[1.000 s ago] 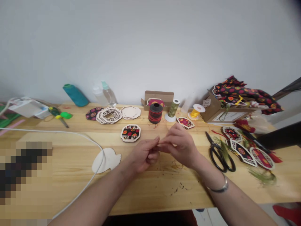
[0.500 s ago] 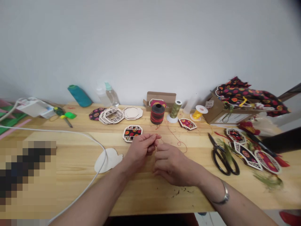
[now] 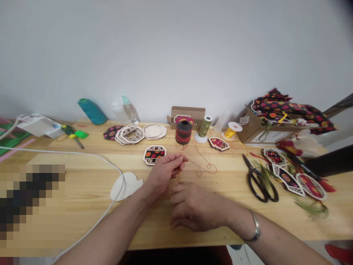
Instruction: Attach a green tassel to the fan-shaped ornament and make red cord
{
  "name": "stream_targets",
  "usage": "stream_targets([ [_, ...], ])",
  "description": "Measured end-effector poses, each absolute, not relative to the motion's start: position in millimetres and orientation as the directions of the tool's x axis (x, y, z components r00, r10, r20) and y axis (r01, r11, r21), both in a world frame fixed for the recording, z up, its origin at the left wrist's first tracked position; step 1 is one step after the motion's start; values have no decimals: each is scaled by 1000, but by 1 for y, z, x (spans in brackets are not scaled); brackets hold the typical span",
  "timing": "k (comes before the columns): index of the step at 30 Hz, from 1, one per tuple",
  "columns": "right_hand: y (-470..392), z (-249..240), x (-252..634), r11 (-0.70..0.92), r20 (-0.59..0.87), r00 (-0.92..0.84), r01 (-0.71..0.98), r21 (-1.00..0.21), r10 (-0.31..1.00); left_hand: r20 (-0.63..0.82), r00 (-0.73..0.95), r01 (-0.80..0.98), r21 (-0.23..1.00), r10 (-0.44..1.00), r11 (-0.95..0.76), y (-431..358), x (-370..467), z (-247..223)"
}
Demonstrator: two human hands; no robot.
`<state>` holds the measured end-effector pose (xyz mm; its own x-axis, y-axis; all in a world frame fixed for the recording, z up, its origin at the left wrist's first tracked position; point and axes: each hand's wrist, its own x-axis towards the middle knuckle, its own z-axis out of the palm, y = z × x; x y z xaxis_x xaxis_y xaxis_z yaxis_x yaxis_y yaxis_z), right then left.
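Near the middle of the table, my left hand [image 3: 168, 167] pinches a thin red thread [image 3: 179, 177] between thumb and fingers. Below it, my right hand [image 3: 194, 208] is closed, with the thread running taut down to its curled fingers. More red thread lies in loose loops on the wood to the right. A dark spool [image 3: 184, 132] wound with red thread stands upright behind my hands. Just beyond my left hand lies an octagonal piece [image 3: 154, 155] with a lattice border and patterned fabric.
Black-handled scissors [image 3: 258, 182] and tasselled fabric ornaments [image 3: 288, 178] lie at right, before a cardboard box [image 3: 260, 129]. A white cable [image 3: 121, 173] crosses a pale cutout [image 3: 127, 186]. Lattice pieces [image 3: 131, 134], a green spool [image 3: 204, 129] and a yellow spool [image 3: 233, 130] stand behind.
My right hand has moved down and slightly left, away from my left hand, exposing a straight stretch of red thread between them. The left hand keeps its pinch.
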<state>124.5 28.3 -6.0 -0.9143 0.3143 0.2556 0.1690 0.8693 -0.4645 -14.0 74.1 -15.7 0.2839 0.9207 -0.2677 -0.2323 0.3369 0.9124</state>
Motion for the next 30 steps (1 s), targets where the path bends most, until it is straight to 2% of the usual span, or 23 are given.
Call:
stream_targets([
  [3,27,0,131,794,267,-907,109,-598,326,-182,284,-222,943,941,249,75,-14,-17],
  [5,30,8,139,697,328,-842,78,-712,428,-134,317,-234,948,939,214,74,-13,-18],
  [7,38,15,146,625,422,-623,140,-768,659,-132,363,-271,932,922,240,73,-13,-18],
  [9,49,15,153,556,478,-307,261,-789,823,-158,411,-308,902,898,301,71,-12,-17],
  [11,60,10,157,459,427,-168,306,-834,889,-180,442,-323,882,879,343,69,-11,-16],
  [15,72,-2,158,226,140,-344,223,-948,928,-228,434,-297,877,872,377,68,-11,-13],
  [17,73,-2,159,173,74,-367,244,-954,927,-236,420,-283,883,876,374,69,-11,-12],
  [19,74,1,161,184,85,-330,281,-942,940,-244,416,-261,891,876,372,69,-12,-13],
  [25,79,5,171,370,309,-209,422,-827,928,-270,421,-221,895,866,387,68,-13,-13],
  [30,84,-4,171,426,367,-217,496,-757,904,-289,422,-195,897,860,397,67,-12,-12],
])
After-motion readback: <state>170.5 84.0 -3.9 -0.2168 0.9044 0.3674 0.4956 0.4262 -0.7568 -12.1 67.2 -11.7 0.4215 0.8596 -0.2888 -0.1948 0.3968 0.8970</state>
